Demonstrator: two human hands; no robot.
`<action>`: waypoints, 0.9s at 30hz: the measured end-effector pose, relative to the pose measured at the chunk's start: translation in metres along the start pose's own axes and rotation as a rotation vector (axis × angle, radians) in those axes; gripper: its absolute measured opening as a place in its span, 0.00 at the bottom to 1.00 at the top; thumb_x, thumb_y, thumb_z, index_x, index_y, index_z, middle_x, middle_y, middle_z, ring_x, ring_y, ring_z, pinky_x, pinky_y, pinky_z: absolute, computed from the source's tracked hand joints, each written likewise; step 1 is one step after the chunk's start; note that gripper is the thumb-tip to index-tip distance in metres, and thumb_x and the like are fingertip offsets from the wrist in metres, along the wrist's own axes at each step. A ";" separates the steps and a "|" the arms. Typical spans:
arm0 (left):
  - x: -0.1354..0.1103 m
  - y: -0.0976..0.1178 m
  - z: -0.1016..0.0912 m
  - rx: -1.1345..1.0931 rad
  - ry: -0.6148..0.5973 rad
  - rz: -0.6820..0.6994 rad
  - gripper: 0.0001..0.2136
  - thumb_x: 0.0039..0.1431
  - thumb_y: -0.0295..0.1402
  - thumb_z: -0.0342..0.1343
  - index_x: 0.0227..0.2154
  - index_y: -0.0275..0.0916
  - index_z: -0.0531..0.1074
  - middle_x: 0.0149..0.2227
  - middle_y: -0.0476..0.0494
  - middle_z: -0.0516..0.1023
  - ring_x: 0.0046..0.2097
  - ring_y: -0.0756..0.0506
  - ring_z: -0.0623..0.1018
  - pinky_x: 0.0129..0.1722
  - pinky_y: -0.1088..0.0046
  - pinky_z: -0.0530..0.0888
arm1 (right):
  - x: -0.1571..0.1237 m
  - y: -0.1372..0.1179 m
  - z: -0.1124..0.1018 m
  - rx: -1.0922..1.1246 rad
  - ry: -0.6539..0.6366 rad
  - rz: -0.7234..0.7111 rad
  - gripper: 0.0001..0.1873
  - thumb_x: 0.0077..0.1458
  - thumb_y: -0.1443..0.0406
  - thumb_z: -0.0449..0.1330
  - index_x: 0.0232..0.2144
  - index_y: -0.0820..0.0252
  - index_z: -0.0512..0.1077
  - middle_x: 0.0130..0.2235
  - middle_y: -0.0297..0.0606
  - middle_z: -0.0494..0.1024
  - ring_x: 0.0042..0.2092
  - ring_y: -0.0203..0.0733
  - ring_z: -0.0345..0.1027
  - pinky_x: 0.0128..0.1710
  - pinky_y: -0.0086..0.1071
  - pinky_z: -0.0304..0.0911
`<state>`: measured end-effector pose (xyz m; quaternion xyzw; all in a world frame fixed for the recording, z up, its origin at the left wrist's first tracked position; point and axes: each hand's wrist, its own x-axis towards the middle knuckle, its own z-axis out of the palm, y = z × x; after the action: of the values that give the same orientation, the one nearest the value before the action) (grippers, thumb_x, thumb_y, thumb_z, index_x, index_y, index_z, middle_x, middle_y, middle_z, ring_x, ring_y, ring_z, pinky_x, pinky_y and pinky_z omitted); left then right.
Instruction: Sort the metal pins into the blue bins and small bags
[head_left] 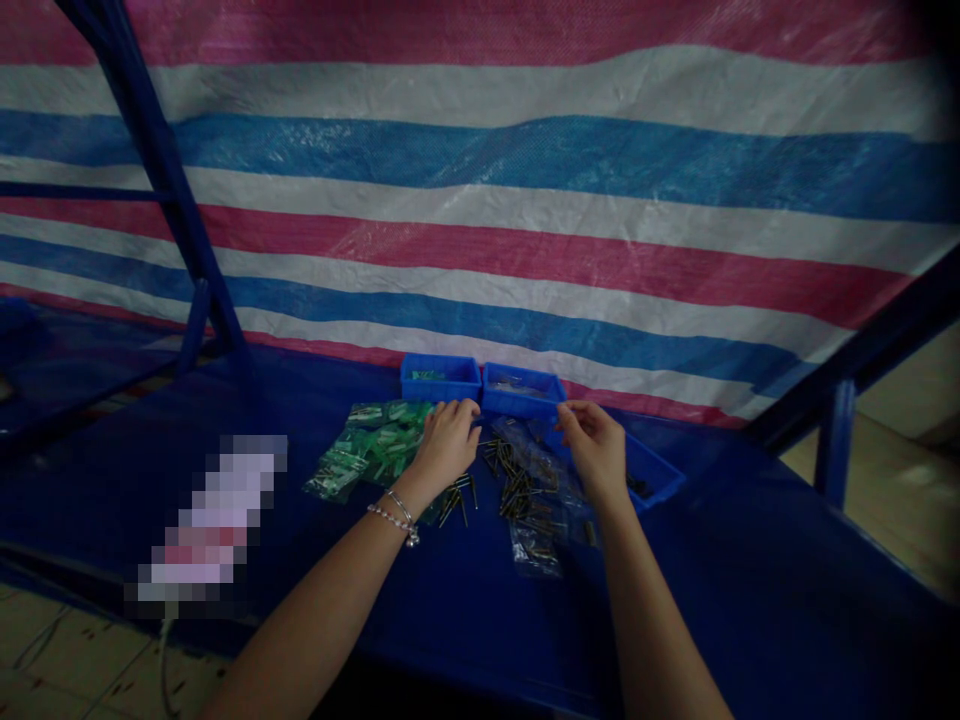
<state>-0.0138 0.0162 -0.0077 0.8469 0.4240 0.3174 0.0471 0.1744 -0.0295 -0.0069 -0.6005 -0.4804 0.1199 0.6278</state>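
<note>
My left hand (pixel 448 445) is over the right edge of green-tinted plastic bags (pixel 379 440), its fingers bent and close together. Whatever its fingertips hold, if anything, is too small to make out. My right hand (pixel 602 448) is above the clear plastic bags (pixel 536 545), thumb and index finger pinched; what is between them cannot be made out. Between the hands lies a loose pile of thin dark metal pins (pixel 517 485). Some more pins (pixel 457 495) lie below my left hand.
Two blue bins with small parts, a left one (pixel 441 378) and a right one (pixel 523 405), stand at the back. Another blue bin (pixel 660 475) sits right of my right hand. A blurred-out long object (pixel 217 520) lies at left. Blue frame posts (pixel 176 190) and a striped tarp (pixel 525 160) bound the table.
</note>
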 end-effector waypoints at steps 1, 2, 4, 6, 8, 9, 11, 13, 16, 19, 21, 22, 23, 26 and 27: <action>0.000 -0.001 0.000 0.001 0.005 -0.008 0.07 0.54 0.27 0.48 0.37 0.38 0.63 0.35 0.45 0.69 0.40 0.44 0.66 0.39 0.66 0.63 | 0.001 0.002 -0.002 -0.031 0.041 -0.011 0.17 0.46 0.54 0.55 0.28 0.64 0.68 0.22 0.36 0.70 0.23 0.37 0.62 0.23 0.29 0.57; 0.001 -0.001 0.001 -0.001 0.010 -0.014 0.07 0.54 0.27 0.48 0.36 0.38 0.63 0.34 0.45 0.70 0.40 0.44 0.67 0.39 0.66 0.63 | 0.003 0.004 -0.004 -0.061 0.082 -0.022 0.17 0.46 0.54 0.55 0.29 0.64 0.69 0.22 0.37 0.70 0.24 0.38 0.63 0.23 0.29 0.57; 0.002 -0.003 0.001 -0.003 0.015 -0.030 0.06 0.54 0.27 0.47 0.36 0.38 0.64 0.31 0.46 0.70 0.38 0.44 0.67 0.39 0.66 0.63 | 0.004 0.007 -0.009 -0.121 0.166 -0.038 0.17 0.47 0.55 0.54 0.29 0.64 0.69 0.23 0.37 0.70 0.24 0.38 0.63 0.25 0.30 0.57; 0.003 -0.004 0.002 0.006 0.006 -0.056 0.06 0.54 0.27 0.47 0.35 0.38 0.65 0.29 0.45 0.71 0.37 0.44 0.68 0.38 0.66 0.64 | 0.006 0.008 -0.012 -0.184 0.248 -0.047 0.16 0.47 0.55 0.54 0.29 0.64 0.69 0.23 0.38 0.71 0.24 0.38 0.62 0.25 0.31 0.57; 0.004 -0.006 0.003 0.015 -0.020 -0.086 0.06 0.54 0.27 0.47 0.35 0.37 0.66 0.27 0.45 0.70 0.35 0.44 0.69 0.38 0.66 0.64 | 0.005 0.008 -0.015 -0.239 0.314 -0.051 0.16 0.47 0.55 0.53 0.28 0.64 0.70 0.22 0.38 0.70 0.23 0.38 0.62 0.26 0.31 0.57; 0.004 -0.007 0.004 0.013 -0.037 -0.092 0.06 0.54 0.27 0.47 0.34 0.37 0.66 0.26 0.45 0.70 0.34 0.45 0.69 0.38 0.66 0.64 | 0.005 0.006 -0.015 -0.261 0.337 -0.052 0.16 0.47 0.55 0.53 0.28 0.64 0.70 0.22 0.38 0.70 0.23 0.38 0.61 0.26 0.31 0.57; 0.003 -0.009 0.006 0.003 -0.060 -0.086 0.05 0.53 0.27 0.48 0.33 0.36 0.66 0.25 0.46 0.70 0.31 0.46 0.70 0.39 0.66 0.64 | 0.003 0.003 -0.017 -0.301 0.371 -0.053 0.17 0.48 0.55 0.53 0.28 0.64 0.70 0.23 0.39 0.70 0.23 0.38 0.61 0.26 0.31 0.56; 0.003 -0.011 0.008 0.001 -0.066 -0.076 0.05 0.53 0.27 0.48 0.32 0.36 0.66 0.24 0.46 0.71 0.30 0.46 0.70 0.39 0.65 0.64 | 0.001 0.000 -0.017 -0.332 0.386 -0.048 0.16 0.49 0.56 0.52 0.29 0.64 0.70 0.23 0.39 0.70 0.23 0.38 0.61 0.26 0.31 0.56; 0.003 -0.012 0.009 0.016 -0.067 -0.091 0.05 0.53 0.27 0.48 0.33 0.36 0.66 0.24 0.46 0.71 0.31 0.45 0.70 0.38 0.65 0.65 | 0.000 -0.004 -0.018 -0.348 0.391 -0.029 0.15 0.48 0.58 0.53 0.32 0.64 0.69 0.25 0.39 0.71 0.23 0.37 0.61 0.26 0.31 0.55; 0.003 -0.011 0.008 0.045 -0.081 -0.107 0.05 0.52 0.27 0.48 0.33 0.36 0.67 0.26 0.45 0.72 0.33 0.44 0.70 0.38 0.64 0.65 | 0.000 -0.003 -0.018 -0.339 0.401 -0.031 0.16 0.48 0.58 0.53 0.35 0.64 0.67 0.26 0.40 0.71 0.23 0.37 0.61 0.26 0.31 0.55; 0.003 -0.010 0.006 0.066 -0.093 -0.116 0.06 0.52 0.27 0.49 0.33 0.36 0.67 0.27 0.44 0.72 0.33 0.43 0.71 0.38 0.64 0.65 | 0.001 0.000 -0.017 -0.318 0.399 -0.037 0.17 0.47 0.58 0.53 0.37 0.65 0.67 0.27 0.40 0.71 0.22 0.36 0.60 0.26 0.31 0.55; 0.002 -0.009 0.005 0.075 -0.101 -0.122 0.06 0.51 0.27 0.49 0.33 0.36 0.67 0.27 0.44 0.72 0.33 0.43 0.71 0.38 0.65 0.65 | 0.001 0.001 -0.017 -0.304 0.392 -0.038 0.18 0.47 0.58 0.53 0.37 0.64 0.66 0.28 0.40 0.70 0.22 0.35 0.60 0.25 0.30 0.55; 0.002 -0.009 0.004 0.084 -0.109 -0.130 0.06 0.51 0.27 0.49 0.33 0.35 0.67 0.27 0.44 0.72 0.33 0.44 0.71 0.38 0.65 0.65 | 0.002 0.003 -0.016 -0.290 0.383 -0.039 0.18 0.47 0.57 0.53 0.37 0.64 0.66 0.28 0.39 0.70 0.22 0.35 0.59 0.25 0.30 0.55; 0.002 -0.008 0.001 0.119 -0.137 -0.151 0.07 0.51 0.27 0.49 0.34 0.35 0.67 0.28 0.43 0.73 0.34 0.44 0.72 0.37 0.67 0.66 | 0.004 0.007 -0.015 -0.258 0.360 -0.044 0.18 0.47 0.57 0.53 0.37 0.64 0.66 0.28 0.38 0.70 0.22 0.34 0.58 0.24 0.29 0.54; 0.002 -0.008 0.001 0.128 -0.153 -0.158 0.07 0.51 0.28 0.50 0.34 0.35 0.67 0.28 0.43 0.73 0.33 0.44 0.72 0.36 0.67 0.66 | 0.004 0.008 -0.014 -0.251 0.357 -0.044 0.18 0.47 0.57 0.53 0.37 0.64 0.66 0.28 0.38 0.70 0.22 0.34 0.58 0.24 0.29 0.54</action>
<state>-0.0180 0.0226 -0.0103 0.8338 0.5040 0.2197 0.0502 0.1908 -0.0335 -0.0092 -0.6749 -0.3861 -0.0628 0.6257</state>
